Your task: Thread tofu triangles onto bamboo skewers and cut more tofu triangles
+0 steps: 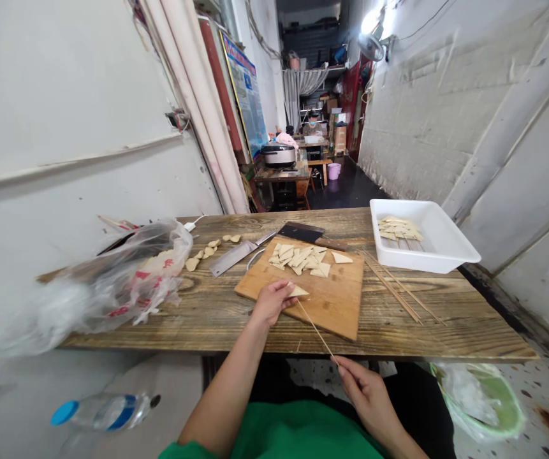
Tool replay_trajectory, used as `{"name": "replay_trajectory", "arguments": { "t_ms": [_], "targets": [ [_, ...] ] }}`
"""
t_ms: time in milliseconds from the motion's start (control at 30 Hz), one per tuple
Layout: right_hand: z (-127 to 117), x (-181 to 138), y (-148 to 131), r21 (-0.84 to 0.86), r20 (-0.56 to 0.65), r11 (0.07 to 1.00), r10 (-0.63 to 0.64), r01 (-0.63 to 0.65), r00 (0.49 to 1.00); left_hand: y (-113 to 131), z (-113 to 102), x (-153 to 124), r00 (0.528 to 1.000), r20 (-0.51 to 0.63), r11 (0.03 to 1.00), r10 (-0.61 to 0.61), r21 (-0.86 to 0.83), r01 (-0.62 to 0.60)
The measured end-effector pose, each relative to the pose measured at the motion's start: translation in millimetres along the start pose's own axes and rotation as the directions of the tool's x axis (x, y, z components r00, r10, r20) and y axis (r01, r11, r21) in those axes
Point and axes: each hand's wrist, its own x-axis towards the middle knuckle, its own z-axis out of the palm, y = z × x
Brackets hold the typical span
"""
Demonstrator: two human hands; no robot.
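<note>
Head view looks down on a wooden tabletop (446, 331) with a cutting board (336, 306) lying on it. At the board's near-left corner the left hand (271, 301) pinches a pale triangular piece (299, 291) between thumb and curled fingers, holding it against the board. The right hand (365, 392) hangs below the table edge, its fingertips closed on the near end of a thin skewer (315, 328); the skewer slants up and left, its far tip meeting the triangular piece. Further back on the board lies a loose pile of triangles (300, 258), and a cleaver (307, 234) rests just beyond them. A flat metal blade (236, 256) lies left of the board, with small offcuts (202, 253) beside it and a crumpled plastic bag (125, 280) at the far left. Spare skewers (398, 290) lie right of the board, near a white tray (439, 252) holding more pieces. A water bottle (104, 411) lies on the floor, lower left.
</note>
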Motion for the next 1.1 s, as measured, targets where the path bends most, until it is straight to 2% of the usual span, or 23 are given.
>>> {"name": "replay_trajectory", "arguments": {
  "t_ms": [400,900,1100],
  "targets": [
    [0.5,-1.5,6.2,0.024,0.022,0.999,0.047,-0.048,0.999,-2.8,3.0,-0.9,0.999,0.021,0.999,-0.025,0.023,0.025],
    [7.3,-2.2,15.4,0.136,0.068,0.983,0.112,-0.12,0.991,-2.1,4.6,-4.0,0.996,0.061,0.997,-0.07,0.037,0.068],
    [9.5,-0.7,16.2,0.131,0.084,0.984,0.106,-0.117,0.991,-5.4,5.6,-5.8,0.989,0.111,0.995,-0.094,0.041,0.09]
  ]
}}
